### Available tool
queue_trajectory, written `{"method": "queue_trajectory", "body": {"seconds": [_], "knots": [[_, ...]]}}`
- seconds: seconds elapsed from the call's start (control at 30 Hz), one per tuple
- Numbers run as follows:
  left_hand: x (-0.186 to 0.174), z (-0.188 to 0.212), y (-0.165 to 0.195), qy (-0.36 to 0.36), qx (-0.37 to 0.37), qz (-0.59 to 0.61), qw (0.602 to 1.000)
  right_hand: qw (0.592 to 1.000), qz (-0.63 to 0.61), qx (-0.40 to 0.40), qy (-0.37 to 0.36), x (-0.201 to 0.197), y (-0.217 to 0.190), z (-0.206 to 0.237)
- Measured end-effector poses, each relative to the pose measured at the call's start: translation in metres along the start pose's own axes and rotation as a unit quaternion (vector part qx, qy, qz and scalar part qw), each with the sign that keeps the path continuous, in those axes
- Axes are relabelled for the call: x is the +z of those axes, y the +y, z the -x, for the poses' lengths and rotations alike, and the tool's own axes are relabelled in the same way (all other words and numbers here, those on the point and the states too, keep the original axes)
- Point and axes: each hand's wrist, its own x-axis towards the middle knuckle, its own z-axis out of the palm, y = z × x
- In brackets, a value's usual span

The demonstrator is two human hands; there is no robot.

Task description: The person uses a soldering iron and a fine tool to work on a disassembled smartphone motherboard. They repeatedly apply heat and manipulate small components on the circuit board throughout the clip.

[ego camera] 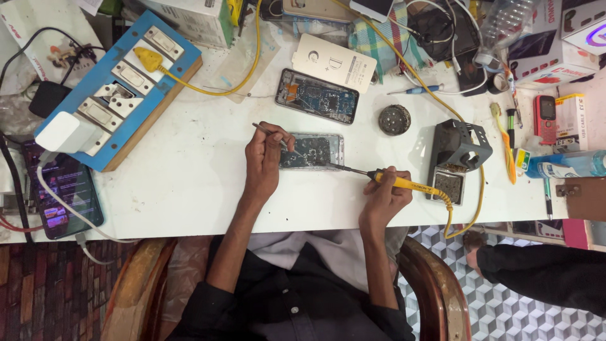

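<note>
An opened phone (314, 151) lies flat in the middle of the white table (189, 177), its circuit board showing. My left hand (263, 159) rests at its left edge and pinches thin metal tweezers (273, 134) that slant over the board. My right hand (385, 192) grips a yellow-handled soldering iron (404, 184); its dark tip reaches left to the phone's lower right edge. The iron's yellow cord (470, 215) loops off the table's front edge.
A second opened phone (317, 96) lies just behind. A soldering stand with sponge (456, 158) and round tin (394, 119) sit right. A blue switch board (120, 88) and a lit phone (62, 196) are left. Boxes, cables, a bottle crowd the back. Another person's sleeve (543, 275) is at lower right.
</note>
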Motion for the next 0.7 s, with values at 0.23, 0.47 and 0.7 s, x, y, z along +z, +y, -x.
{"method": "queue_trajectory", "body": {"seconds": [0.23, 0.47, 0.7], "knots": [[0.0002, -0.0004, 0.0006, 0.000, 0.011, -0.016, 1.000, 1.000, 0.002, -0.007, -0.014, -0.0003, -0.0018, -0.0001], [0.0014, 0.0000, 0.0021, -0.012, 0.031, 0.008, 0.999, 1.000, 0.013, 0.004, -0.003, -0.0002, -0.0035, 0.0014], [0.0007, -0.0012, 0.0026, -0.008, 0.008, 0.013, 1.000, 1.000, -0.010, 0.005, 0.003, 0.0005, -0.0038, 0.0006]]}}
